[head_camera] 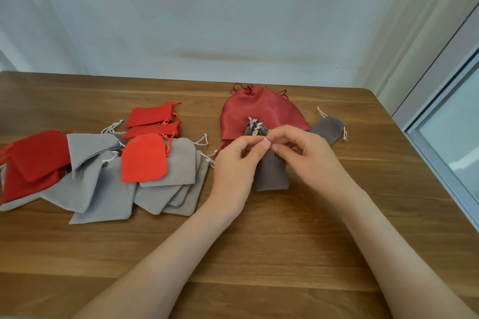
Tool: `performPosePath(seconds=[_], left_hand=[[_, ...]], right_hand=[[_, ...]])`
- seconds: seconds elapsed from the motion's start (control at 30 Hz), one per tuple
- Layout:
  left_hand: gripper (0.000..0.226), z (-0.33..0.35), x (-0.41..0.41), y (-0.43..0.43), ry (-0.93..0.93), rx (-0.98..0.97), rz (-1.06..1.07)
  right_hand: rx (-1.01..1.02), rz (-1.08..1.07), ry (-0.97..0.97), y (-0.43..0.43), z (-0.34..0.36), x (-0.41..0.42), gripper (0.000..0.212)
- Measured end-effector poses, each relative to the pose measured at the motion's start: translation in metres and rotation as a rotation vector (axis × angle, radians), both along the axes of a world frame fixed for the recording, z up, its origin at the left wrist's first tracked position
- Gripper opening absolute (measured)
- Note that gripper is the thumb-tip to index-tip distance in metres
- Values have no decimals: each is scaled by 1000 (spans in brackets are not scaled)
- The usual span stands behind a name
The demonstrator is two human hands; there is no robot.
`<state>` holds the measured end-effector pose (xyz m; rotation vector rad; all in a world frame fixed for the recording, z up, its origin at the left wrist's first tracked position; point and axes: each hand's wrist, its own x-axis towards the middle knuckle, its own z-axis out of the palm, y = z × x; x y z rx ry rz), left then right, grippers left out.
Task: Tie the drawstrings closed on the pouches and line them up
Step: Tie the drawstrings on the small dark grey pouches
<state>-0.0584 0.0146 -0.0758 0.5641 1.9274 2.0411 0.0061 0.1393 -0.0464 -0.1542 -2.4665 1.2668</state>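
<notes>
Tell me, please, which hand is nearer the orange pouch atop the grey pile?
Left. The left hand sits right of the orange pouch; the right hand is farther right.

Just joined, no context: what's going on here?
A person's left hand and right hand both pinch the top of a brown-grey pouch above the wooden table, apparently working its drawstring. Behind it lies a cinched large dark red pouch with a second brown-grey pouch on it, and a third pouch to the right. A loose pile of red and light grey pouches sits at the left, not lined up.
</notes>
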Motion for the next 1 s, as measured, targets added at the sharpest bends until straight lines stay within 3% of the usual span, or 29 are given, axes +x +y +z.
performPosePath(seconds=[0.17,0.3,0.4,0.67,0.87,1.0], left_hand=[[10,0,1,-1,7,-30,-34],[6,0,0,-3,127,-65,-40],[9,2,1,-2,172,-45,-29],[8,7,6,-1,319,-86,31],[5,6,7,0,263,-106,71],[8,6,5,0,66,-127,82]], right_hand=[[106,37,14,0,-3,2,19],[148,46,-8,-1,-4,2,26],[96,23,-4,-3,-3,1,32],[-78,-101,-58,-4,1,-2,11],[-52,-121,-41,-4,-1,-1,11],[55,-123,-20,-5,-3,-1,13]])
